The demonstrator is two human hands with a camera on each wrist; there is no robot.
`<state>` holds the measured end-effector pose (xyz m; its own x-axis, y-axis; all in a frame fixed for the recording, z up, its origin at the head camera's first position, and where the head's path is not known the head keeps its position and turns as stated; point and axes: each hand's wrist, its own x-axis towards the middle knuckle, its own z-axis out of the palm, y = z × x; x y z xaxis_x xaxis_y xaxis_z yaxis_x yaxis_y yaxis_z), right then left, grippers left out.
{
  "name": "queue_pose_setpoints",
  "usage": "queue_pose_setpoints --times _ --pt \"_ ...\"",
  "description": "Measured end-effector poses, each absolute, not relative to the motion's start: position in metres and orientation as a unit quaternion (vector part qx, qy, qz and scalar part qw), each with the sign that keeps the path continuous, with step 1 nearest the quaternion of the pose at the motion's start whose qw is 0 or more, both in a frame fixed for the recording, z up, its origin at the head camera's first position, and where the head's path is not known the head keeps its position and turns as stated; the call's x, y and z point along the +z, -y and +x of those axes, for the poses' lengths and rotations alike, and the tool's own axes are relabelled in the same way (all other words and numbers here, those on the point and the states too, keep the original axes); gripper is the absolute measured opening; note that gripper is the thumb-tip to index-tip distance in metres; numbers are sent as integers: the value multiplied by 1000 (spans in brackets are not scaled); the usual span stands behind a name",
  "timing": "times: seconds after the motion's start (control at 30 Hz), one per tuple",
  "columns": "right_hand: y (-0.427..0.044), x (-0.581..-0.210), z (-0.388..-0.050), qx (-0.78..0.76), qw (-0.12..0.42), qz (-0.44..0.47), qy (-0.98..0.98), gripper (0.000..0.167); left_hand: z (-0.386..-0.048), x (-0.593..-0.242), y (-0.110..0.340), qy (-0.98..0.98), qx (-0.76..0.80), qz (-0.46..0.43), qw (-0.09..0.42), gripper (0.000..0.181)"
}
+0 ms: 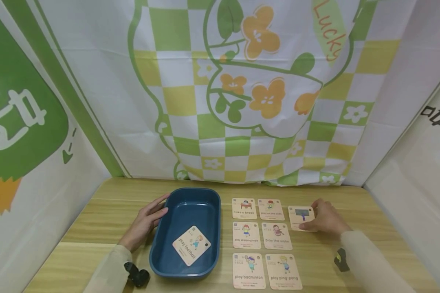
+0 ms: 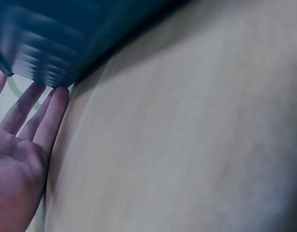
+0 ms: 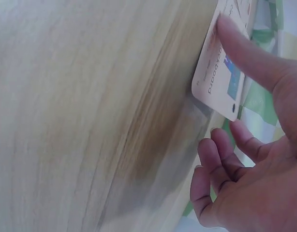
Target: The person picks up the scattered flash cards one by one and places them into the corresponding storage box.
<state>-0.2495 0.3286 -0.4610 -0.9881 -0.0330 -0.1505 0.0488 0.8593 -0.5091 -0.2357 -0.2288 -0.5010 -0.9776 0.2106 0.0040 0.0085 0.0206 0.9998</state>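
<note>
Near the table's right side, my right hand (image 1: 328, 219) pinches a square picture card (image 1: 295, 214) with a blackboard drawn on it. In the right wrist view the thumb lies across the face of this card, the index finger meets its edge, and the other fingers are bent below. The card is tilted, with a shadow beneath. My left hand (image 1: 144, 224) touches the left side of a dark blue tray (image 1: 185, 215); in the left wrist view its fingers (image 2: 51, 118) are fairly straight against the outer wall. A "play football" card (image 1: 191, 246) lies inside the tray.
Two columns of picture cards lie between the tray and my right hand, among them "take a break" (image 1: 243, 208), "play the violin" (image 1: 276, 236) and "play badminton" (image 1: 249, 271). A checked floral cloth (image 1: 238, 146) hangs behind the wooden table (image 1: 84, 228).
</note>
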Motion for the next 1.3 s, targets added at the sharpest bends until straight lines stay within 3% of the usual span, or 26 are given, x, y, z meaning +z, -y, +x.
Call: queue_pose_setpoints --times 0.63,1.3 --pt "-354 -452 -240 -349 54 -71 -933 28 -235 -500 228 -711 695 72 71 60" --pt "-364 -440 -229 -326 34 -115 -938 12 -236 -501 228 -713 694 68 72 60"
